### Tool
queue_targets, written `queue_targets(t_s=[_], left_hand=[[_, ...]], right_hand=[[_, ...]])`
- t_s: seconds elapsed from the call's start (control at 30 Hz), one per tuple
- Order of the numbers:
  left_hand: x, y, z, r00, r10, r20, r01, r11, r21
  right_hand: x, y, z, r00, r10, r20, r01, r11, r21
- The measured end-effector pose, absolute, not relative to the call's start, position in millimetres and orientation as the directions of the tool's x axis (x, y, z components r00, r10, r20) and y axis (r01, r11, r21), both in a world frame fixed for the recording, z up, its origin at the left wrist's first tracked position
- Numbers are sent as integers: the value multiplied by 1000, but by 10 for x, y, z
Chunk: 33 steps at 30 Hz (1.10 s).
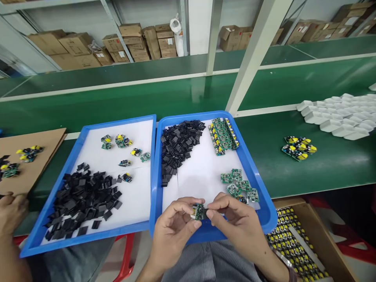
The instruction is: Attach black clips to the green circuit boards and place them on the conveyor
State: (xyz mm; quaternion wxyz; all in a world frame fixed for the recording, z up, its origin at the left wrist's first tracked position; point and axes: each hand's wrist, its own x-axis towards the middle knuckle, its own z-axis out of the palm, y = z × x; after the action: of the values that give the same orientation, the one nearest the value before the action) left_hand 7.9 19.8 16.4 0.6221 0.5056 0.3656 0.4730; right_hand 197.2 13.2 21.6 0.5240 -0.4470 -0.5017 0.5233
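My left hand and my right hand meet over the near edge of the right blue tray. Together they pinch one small green circuit board. Whether the right fingers also hold a small black piece I cannot make out. Inside this tray lie a heap of black flat pieces, a row of stacked green boards at the far side, and a loose cluster of green boards close to my right hand.
A second blue tray to the left holds black pieces and a few boards. Another person's hand rests at the far left by a cardboard sheet. White housings, boards on the green belt, and a box of boards are to the right.
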Motion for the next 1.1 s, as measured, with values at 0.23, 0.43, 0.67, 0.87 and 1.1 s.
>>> queue_targets(t_s=[0.23, 0.43, 0.67, 0.87, 1.1], left_hand=[[103, 163, 144, 297, 955, 8, -233, 64, 970], [118, 157, 169, 255, 967, -12, -189, 62, 980], [125, 130, 123, 229, 973, 13, -134, 18, 991], [132, 100, 110, 184, 980, 68, -17, -66, 998], [180, 130, 178, 177, 980, 87, -127, -65, 990]], right_hand=[[1913, 94, 176, -61, 998, -14, -172, -24, -985], [1916, 96, 179, -36, 998, 47, -68, 44, -997], [1914, 76, 154, -37, 977, 212, 116, 215, -970], [1874, 62, 140, 5, 948, 318, 170, 312, -935], [1968, 71, 126, -112, 991, -79, -190, -99, -977]])
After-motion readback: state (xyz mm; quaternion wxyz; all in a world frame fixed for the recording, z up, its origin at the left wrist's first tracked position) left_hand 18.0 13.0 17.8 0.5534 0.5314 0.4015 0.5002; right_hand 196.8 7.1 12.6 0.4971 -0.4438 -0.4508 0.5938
